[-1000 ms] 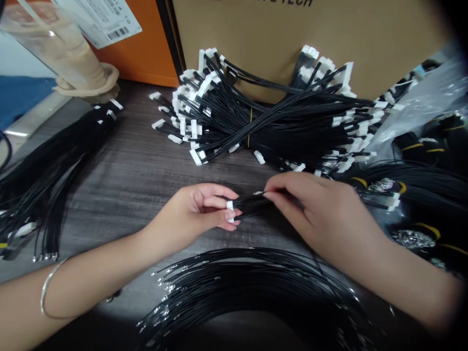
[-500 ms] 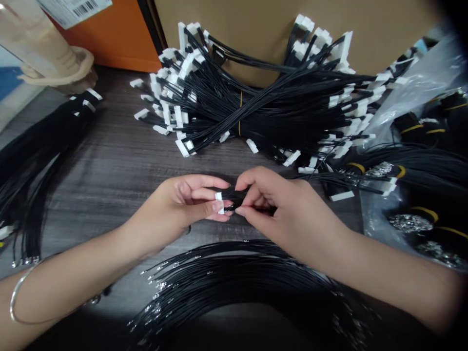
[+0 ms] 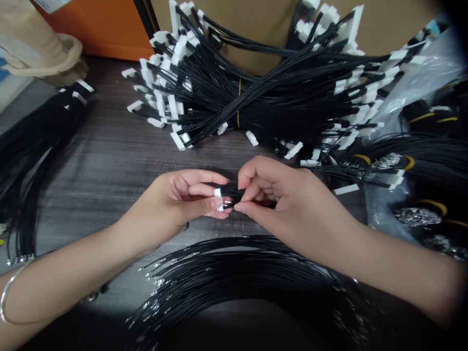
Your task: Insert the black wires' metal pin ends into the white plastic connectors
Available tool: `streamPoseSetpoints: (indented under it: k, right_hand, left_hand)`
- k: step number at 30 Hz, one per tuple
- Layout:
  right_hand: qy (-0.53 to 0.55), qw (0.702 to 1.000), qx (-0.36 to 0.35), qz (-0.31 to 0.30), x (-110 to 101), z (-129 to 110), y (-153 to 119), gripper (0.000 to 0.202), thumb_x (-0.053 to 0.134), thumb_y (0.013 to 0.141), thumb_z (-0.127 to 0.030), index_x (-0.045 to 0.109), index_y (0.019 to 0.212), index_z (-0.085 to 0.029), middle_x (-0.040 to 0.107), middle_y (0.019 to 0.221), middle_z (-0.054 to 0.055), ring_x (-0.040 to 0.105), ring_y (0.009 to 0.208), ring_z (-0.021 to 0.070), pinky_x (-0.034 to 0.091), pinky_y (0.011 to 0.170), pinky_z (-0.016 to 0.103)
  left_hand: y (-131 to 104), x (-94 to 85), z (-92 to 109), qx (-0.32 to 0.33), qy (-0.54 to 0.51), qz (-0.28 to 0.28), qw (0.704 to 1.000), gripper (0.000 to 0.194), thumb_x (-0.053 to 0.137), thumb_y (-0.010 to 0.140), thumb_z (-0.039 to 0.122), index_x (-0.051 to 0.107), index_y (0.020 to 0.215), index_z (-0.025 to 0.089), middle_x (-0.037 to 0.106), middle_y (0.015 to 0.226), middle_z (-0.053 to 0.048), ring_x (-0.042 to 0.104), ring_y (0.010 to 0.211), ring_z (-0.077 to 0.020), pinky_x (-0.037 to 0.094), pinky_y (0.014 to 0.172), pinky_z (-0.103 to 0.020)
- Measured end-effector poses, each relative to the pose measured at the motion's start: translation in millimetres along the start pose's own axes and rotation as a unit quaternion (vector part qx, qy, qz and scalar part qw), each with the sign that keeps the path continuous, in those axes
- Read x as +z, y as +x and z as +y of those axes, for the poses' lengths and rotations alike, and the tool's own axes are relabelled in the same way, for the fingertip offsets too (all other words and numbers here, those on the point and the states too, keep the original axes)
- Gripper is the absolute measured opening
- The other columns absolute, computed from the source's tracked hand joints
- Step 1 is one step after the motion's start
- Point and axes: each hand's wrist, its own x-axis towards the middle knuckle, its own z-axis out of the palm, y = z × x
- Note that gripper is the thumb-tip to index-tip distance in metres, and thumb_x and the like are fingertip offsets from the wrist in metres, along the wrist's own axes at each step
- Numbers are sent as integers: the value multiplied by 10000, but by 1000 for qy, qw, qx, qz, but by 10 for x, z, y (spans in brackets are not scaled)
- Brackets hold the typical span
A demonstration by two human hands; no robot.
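Note:
Between the thumb and fingers of my left hand (image 3: 190, 197) is a small white connector housing (image 3: 218, 199). Several black wires (image 3: 231, 191) run out of its right side. My right hand (image 3: 272, 192) pinches at these wires with thumb and index finger, close beside the housing; its other fingers are curled in. Which wire it grips is hidden. Below both hands a fanned bunch of loose black wires (image 3: 219, 273) with shiny metal terminals lies on the dark wood-grain table (image 3: 98, 161).
Behind my hands lies a large tied pile of black cables (image 3: 270, 102) with white connectors. Another wire bundle (image 3: 32, 156) lies at left near a cup (image 3: 40, 44). An orange box (image 3: 98, 29) and a cardboard box (image 3: 226, 17) stand behind. Plastic-bagged wires (image 3: 420, 214) are at right.
The view has shifted slightly, so the cable pile appears higher and larger. My right hand's fingertips have moved slightly against the wires; my left hand keeps its hold on the connector housing.

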Motion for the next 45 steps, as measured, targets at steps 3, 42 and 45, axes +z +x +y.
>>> streamPoseSetpoints:
  k: [3, 42, 45]
  right_hand:
    - [3, 1000, 0, 8, 15, 7, 4, 209, 582, 747, -53, 491, 846, -213, 611, 652, -94, 583, 594, 59, 431, 570, 177]
    - [-236, 952, -163, 106, -210, -84, -43, 193, 514, 818, -82, 662, 843, -202, 691, 849, -15, 624, 747, 107, 453, 644, 212]
    - [-222, 962, -125, 94, -138, -62, -30, 133, 532, 801, -121, 634, 835, -200, 673, 729, -19, 593, 592, 103, 422, 534, 222]
  left_hand:
    - [15, 3, 6, -1, 4, -4, 1000, 300, 691, 741, 76, 619, 1031, 101, 756, 787, -35, 708, 704, -158, 571, 745, -273]
    - [6, -17, -16, 16, -34, -23, 999, 180, 677, 774, 101, 625, 943, 138, 751, 826, -10, 684, 887, -159, 576, 771, -254]
    - [10, -21, -21, 14, -24, -24, 999, 178, 676, 772, 90, 617, 933, 135, 750, 815, -9, 691, 818, -142, 573, 767, -246]
